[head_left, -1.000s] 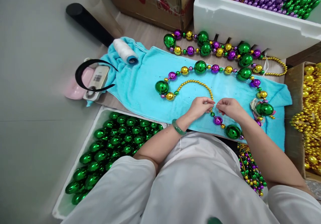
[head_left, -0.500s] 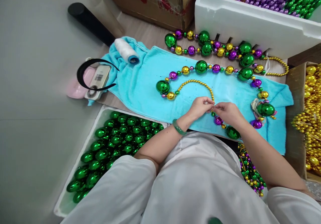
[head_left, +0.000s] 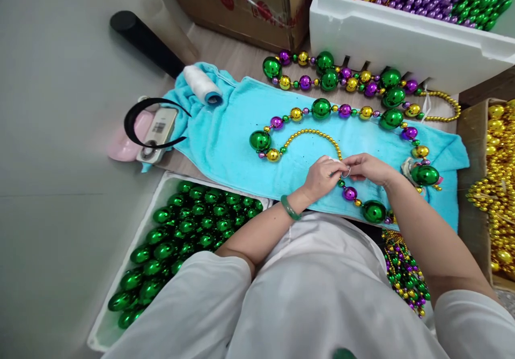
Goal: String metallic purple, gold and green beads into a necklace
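Note:
A bead necklace (head_left: 321, 109) of green, purple and gold balls curves over the turquoise towel (head_left: 225, 139). Its string of small gold beads (head_left: 311, 131) leads down to my fingers. My left hand (head_left: 322, 178), below a green bangle (head_left: 290, 207), is closed in a pinch at the strand's end. Opposite it, my right hand (head_left: 368, 169) pinches a thin white thread (head_left: 345, 172), which forms a small loop between the two hands. Just below hang a purple ball (head_left: 350, 193) and a large green ball (head_left: 374, 211). My fingertips partly hide the join.
Another bead necklace (head_left: 329, 79) lies behind the towel, by a white foam box (head_left: 374, 31) of small beads. A thread spool (head_left: 201, 84) and black headband (head_left: 127, 123) are on the left. A tray (head_left: 161, 187) holds green balls; a carton (head_left: 475, 133) of gold beads stands right.
My right hand has shifted slightly up and turned, and a thread loop now shows between my hands. My left hand has curled more, its back facing up. The necklaces lie as before.

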`<state>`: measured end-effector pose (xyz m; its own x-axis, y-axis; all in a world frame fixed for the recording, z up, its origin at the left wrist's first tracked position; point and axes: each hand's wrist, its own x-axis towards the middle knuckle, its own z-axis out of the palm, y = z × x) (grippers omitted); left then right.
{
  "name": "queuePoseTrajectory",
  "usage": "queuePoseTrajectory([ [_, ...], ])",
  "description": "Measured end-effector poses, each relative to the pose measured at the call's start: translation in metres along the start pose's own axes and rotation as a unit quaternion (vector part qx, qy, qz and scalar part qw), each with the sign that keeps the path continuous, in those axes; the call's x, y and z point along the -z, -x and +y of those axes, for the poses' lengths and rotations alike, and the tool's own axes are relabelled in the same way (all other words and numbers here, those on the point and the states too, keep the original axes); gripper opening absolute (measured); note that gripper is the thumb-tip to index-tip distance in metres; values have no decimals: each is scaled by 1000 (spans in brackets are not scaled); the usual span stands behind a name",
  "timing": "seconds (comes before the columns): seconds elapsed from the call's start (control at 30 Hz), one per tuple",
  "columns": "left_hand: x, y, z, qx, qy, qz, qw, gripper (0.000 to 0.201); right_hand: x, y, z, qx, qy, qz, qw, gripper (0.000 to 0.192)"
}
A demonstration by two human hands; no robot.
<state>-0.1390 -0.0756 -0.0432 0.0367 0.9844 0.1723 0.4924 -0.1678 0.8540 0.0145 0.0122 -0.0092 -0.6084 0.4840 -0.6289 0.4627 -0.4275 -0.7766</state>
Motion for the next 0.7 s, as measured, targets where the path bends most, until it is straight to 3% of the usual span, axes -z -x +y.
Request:
queuePoseTrajectory([
  [0.13,1,0,3,21,3,-15,1000,24,-2,0,-3,-9,11,14,1000,21],
  [0.43,4,-1,5,63,57,35,996,26,-1,6,-2,10,21,76,997,18],
  [0.7,2,-4,4,123,155,72,978,19,-4,4,0,5,-12,55,998,35],
])
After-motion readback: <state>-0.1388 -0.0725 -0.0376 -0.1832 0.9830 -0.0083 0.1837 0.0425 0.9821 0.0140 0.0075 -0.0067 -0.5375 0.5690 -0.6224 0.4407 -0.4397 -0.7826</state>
